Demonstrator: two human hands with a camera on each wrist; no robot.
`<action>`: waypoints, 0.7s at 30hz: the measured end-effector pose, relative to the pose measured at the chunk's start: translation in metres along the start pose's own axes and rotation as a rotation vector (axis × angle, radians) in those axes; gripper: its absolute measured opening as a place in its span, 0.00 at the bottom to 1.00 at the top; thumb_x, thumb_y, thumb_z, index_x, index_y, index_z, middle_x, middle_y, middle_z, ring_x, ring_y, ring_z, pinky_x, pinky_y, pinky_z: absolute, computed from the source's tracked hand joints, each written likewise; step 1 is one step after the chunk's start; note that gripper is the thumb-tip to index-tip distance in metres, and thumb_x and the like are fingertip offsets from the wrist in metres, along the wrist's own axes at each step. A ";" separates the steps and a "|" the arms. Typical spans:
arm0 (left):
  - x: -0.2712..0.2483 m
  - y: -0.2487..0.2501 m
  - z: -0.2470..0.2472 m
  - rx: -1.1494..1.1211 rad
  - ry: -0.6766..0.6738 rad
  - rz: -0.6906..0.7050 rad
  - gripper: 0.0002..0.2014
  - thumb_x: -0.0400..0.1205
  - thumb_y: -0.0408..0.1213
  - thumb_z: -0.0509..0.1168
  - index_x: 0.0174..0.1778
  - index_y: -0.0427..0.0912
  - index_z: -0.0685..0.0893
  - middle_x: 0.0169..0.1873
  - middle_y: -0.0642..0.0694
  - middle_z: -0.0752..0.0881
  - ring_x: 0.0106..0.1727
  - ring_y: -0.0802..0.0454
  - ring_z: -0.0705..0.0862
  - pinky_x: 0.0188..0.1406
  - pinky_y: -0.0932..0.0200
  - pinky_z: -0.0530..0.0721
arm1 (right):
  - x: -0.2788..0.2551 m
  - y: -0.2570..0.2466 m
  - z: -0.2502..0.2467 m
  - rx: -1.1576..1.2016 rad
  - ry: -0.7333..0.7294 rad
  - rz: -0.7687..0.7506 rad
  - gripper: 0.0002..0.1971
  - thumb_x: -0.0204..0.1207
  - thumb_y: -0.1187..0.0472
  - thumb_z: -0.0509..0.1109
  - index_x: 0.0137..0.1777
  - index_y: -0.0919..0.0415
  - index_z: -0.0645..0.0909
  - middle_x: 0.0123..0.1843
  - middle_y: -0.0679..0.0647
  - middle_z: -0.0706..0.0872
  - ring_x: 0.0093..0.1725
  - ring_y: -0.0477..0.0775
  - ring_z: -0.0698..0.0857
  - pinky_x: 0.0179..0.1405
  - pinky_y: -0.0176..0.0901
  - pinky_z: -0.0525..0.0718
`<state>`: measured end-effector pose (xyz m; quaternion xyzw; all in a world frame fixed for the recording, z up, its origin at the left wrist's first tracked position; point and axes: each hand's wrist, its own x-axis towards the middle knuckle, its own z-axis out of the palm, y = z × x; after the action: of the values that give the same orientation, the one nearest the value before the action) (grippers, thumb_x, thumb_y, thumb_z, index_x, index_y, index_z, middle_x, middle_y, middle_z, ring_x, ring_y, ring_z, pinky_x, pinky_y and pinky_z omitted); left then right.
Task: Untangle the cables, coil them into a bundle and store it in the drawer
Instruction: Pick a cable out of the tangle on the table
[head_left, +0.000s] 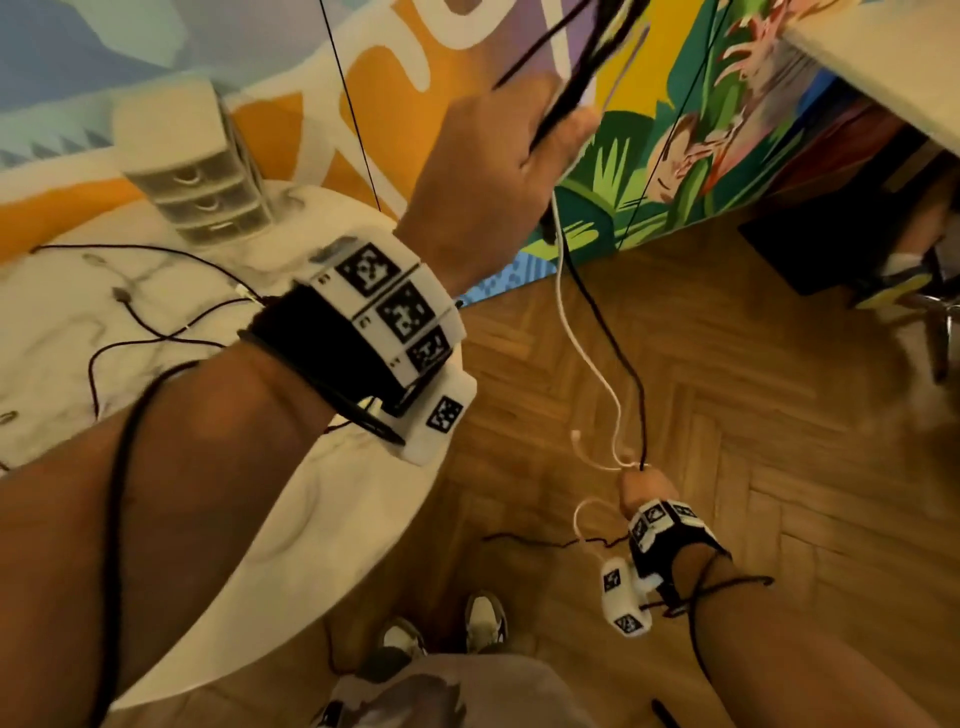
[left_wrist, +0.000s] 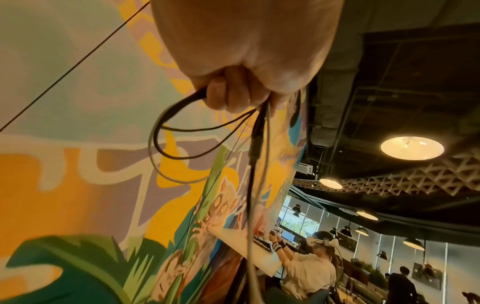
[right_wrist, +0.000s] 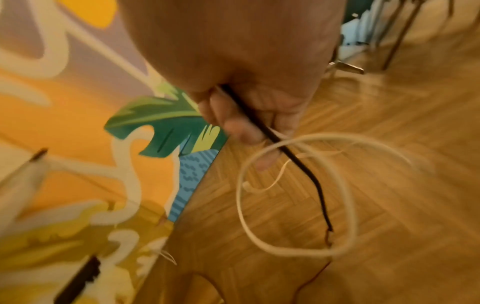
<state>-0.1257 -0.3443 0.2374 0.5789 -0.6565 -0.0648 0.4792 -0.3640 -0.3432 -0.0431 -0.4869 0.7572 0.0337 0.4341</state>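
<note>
Two hands (head_left: 483, 176) (head_left: 641, 486), one white cable (head_left: 587, 358), several black cables (head_left: 608, 322), one three-drawer unit (head_left: 202, 192).

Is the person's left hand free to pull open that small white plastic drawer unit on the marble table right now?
Probably not: the left hand is raised, gripping black and white cables, away from the drawer unit.

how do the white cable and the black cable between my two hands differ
The white cable is pale and hangs slack in waves, looping below the right hand; the black cable is dark and runs nearly straight, its end trailing. Both are gripped by the raised left hand and pinched by the right hand lower down.
</note>
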 end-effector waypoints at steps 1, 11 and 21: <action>-0.005 -0.003 0.005 -0.015 -0.027 -0.020 0.10 0.85 0.39 0.59 0.38 0.44 0.78 0.24 0.57 0.70 0.25 0.60 0.71 0.25 0.71 0.66 | 0.001 -0.006 -0.004 0.038 0.036 -0.015 0.27 0.86 0.49 0.52 0.63 0.76 0.77 0.60 0.72 0.83 0.60 0.71 0.82 0.51 0.53 0.78; -0.064 -0.048 0.064 0.074 -0.320 -0.231 0.12 0.83 0.44 0.64 0.33 0.45 0.77 0.22 0.59 0.72 0.25 0.63 0.72 0.24 0.70 0.62 | -0.034 -0.082 -0.033 0.169 0.202 -0.474 0.25 0.83 0.42 0.55 0.38 0.64 0.78 0.40 0.62 0.84 0.45 0.65 0.84 0.43 0.49 0.78; -0.070 -0.038 0.101 -0.087 -0.407 -0.505 0.20 0.81 0.44 0.64 0.30 0.32 0.82 0.29 0.36 0.84 0.32 0.43 0.82 0.39 0.43 0.81 | -0.072 -0.106 -0.033 0.039 0.213 -0.730 0.21 0.82 0.53 0.57 0.30 0.60 0.78 0.32 0.57 0.85 0.32 0.61 0.83 0.35 0.54 0.82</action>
<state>-0.1793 -0.3464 0.1200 0.6776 -0.5710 -0.3242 0.3312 -0.2921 -0.3634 0.0666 -0.7171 0.5752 -0.1883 0.3456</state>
